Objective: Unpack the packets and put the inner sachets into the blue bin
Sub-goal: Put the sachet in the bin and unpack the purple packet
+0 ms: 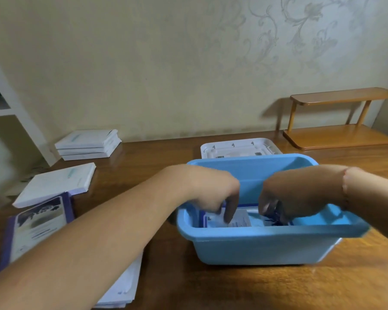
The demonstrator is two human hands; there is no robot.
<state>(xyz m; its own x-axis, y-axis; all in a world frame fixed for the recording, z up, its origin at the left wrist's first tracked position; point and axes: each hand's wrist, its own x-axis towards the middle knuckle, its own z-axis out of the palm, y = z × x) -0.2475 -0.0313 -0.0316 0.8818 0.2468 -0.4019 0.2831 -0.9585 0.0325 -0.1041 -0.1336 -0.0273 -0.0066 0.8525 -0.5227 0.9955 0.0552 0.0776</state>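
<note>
Both hands reach down into the blue bin (255,249). Left hand (213,193) presses fingertips on sachets (238,218) beneath it; right hand (285,198) grips one. Sealed white packets (87,144) remain well beyond the left hand: work partly done.

Both forearms are bare, with no sleeves in view. The left hand (213,193) wears nothing. A thin pale beaded bracelet (345,184) circles the wrist of the right hand (285,198).
</note>
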